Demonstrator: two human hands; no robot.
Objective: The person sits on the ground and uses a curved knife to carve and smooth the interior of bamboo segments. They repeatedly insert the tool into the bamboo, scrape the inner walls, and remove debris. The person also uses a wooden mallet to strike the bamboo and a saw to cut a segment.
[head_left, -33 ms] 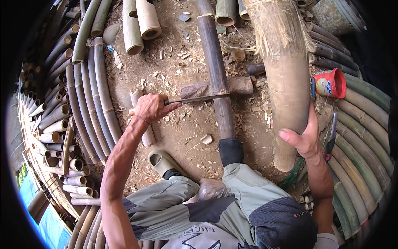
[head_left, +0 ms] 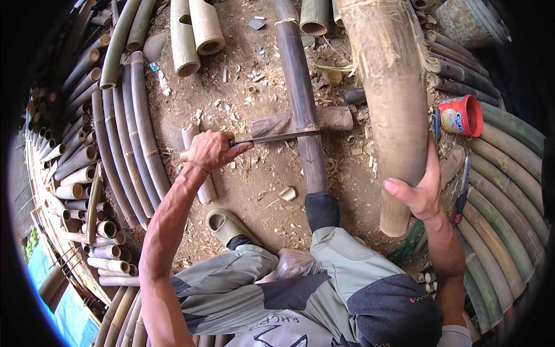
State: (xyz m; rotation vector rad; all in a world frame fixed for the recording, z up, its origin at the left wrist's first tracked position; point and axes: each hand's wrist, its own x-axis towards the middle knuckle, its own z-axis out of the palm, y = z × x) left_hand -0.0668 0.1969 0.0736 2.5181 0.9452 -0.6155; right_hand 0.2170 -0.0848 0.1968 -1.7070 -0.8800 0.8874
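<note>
A dark bamboo pole [head_left: 296, 69] rests across a short log [head_left: 336, 120], and my black-socked foot [head_left: 322, 210] is against its near end. Gripped in my left hand [head_left: 209, 151], a knife [head_left: 277, 137] lies with its long straight blade across the pole, just above the log. My right hand [head_left: 422, 195] is wrapped round the lower part of a thick wooden club [head_left: 399, 110], thumb on the upper side. The club's wide far end is frayed and splintered, and it is raised close to the camera. My fingers beneath it are hidden.
Bamboo lengths [head_left: 147, 133] line the left, with cut pieces [head_left: 107, 228] stacked beyond. More bamboo poles [head_left: 503, 231] lie at the right, near a red tub [head_left: 467, 115] and a dark-handled knife [head_left: 461, 194]. Wood chips cover the dirt floor. A clog [head_left: 228, 226] sits by my left foot.
The wooden club and my right hand have shifted slightly to the left. My left hand, the knife and the bamboo pole have stayed in place.
</note>
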